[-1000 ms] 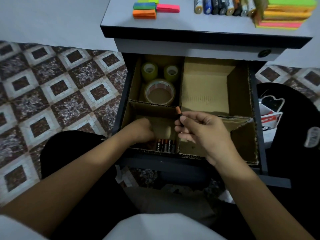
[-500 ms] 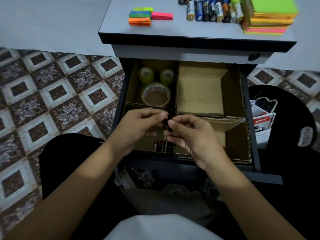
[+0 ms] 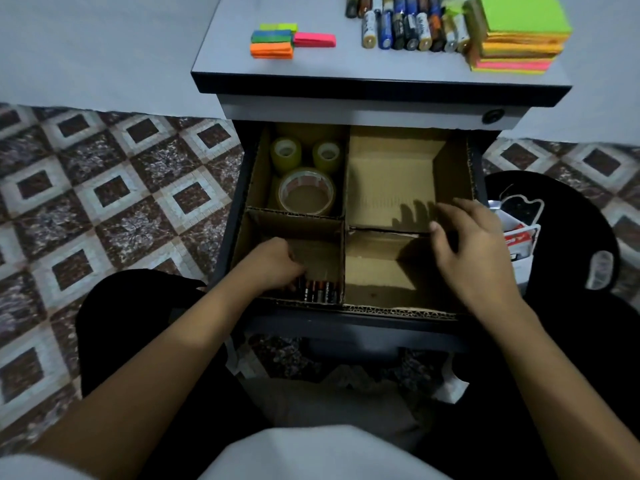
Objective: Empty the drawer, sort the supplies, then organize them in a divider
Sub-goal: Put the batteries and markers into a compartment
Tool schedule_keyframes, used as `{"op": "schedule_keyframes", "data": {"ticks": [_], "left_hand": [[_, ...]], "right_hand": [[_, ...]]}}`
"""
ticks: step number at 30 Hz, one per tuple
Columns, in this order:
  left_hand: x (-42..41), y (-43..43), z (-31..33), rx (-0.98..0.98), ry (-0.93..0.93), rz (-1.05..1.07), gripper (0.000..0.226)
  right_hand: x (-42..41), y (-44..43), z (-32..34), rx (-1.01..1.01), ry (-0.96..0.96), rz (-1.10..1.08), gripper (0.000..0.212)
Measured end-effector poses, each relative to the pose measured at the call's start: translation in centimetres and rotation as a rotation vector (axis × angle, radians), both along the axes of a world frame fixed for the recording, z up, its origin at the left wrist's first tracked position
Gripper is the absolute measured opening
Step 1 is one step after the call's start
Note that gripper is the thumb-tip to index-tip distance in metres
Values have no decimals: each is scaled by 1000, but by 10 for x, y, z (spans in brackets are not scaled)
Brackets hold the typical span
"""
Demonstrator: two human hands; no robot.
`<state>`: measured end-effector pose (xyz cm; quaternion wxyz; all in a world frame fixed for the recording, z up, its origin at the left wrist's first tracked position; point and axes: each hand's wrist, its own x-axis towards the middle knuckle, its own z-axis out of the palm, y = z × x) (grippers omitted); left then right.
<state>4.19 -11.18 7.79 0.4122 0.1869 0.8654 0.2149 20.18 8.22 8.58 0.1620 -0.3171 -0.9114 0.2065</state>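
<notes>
A cardboard divider [image 3: 345,216] splits the open drawer into four compartments. My left hand [image 3: 273,265] is down in the front-left one, its fingers curled onto a battery at the left end of a row of batteries [image 3: 321,291]. My right hand [image 3: 471,244] hovers over the wall between the two right compartments with relaxed fingers, holding nothing. The back-left compartment holds a large tape roll [image 3: 306,192] and two small ones [image 3: 285,154]. Both right compartments show only bare cardboard.
On the cabinet top [image 3: 346,69] lie a row of loose batteries [image 3: 408,29], a stack of sticky notes [image 3: 519,32] and coloured sticky flags [image 3: 277,41]. A black bag [image 3: 568,237] with boxes sits on the floor at the right. Patterned tiles lie to the left.
My right hand passed a battery to my left hand, then moved right and opened. My left hand dropped into the front-left compartment beside the battery row.
</notes>
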Motion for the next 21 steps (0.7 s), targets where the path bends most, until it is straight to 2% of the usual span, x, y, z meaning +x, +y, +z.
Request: {"op": "schedule_keyframes", "data": {"ticks": [3, 8, 11, 15, 17, 21], "left_hand": [[1, 2, 0, -9, 13, -70, 17], [0, -2, -3, 19, -13, -69, 4], [-5, -4, -11, 6, -56, 4, 13], [-6, -4, -13, -40, -97, -13, 29], [-5, -4, -12, -47, -110, -13, 29], [-5, -5, -11, -29, -105, 13, 26]], "right_hand": [[7, 4, -14, 51, -53, 7, 51], [6, 1, -16, 73, -55, -2, 51], [6, 0, -18, 90, -71, 1, 50], [6, 1, -20, 105, -83, 8, 57], [6, 2, -21, 116, -84, 12, 59], [6, 2, -22, 115, -58, 9, 50]]}}
